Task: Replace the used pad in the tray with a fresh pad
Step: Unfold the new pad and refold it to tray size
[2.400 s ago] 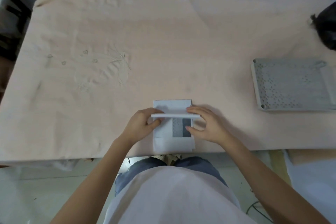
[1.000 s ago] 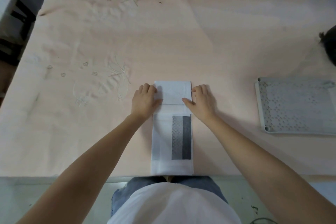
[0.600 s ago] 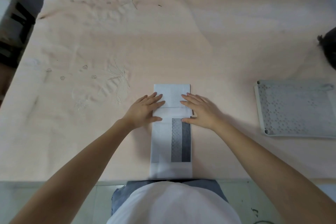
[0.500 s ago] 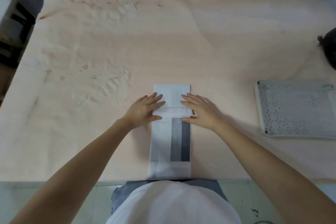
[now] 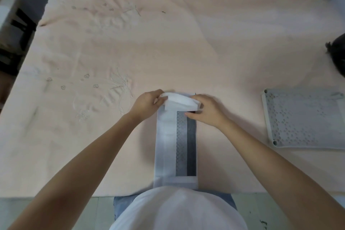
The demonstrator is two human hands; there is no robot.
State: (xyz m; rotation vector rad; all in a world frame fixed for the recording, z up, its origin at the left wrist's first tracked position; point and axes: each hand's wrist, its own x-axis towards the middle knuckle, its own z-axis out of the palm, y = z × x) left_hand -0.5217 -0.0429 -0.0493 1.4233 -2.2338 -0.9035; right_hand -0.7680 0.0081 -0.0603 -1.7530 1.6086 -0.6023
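Fresh pad point(image 5: 176, 147) lengthwise between both forearms, its raised far fold pinched by left hand point(image 5: 147, 103) and right hand point(image 5: 205, 111).

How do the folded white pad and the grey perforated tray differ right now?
The white pad with a dark grey patterned strip is soft, partly unfolded and gripped by the left hand and right hand; the grey perforated plastic tray is rigid, untouched, off to the right. Both rest on the peach cloth.
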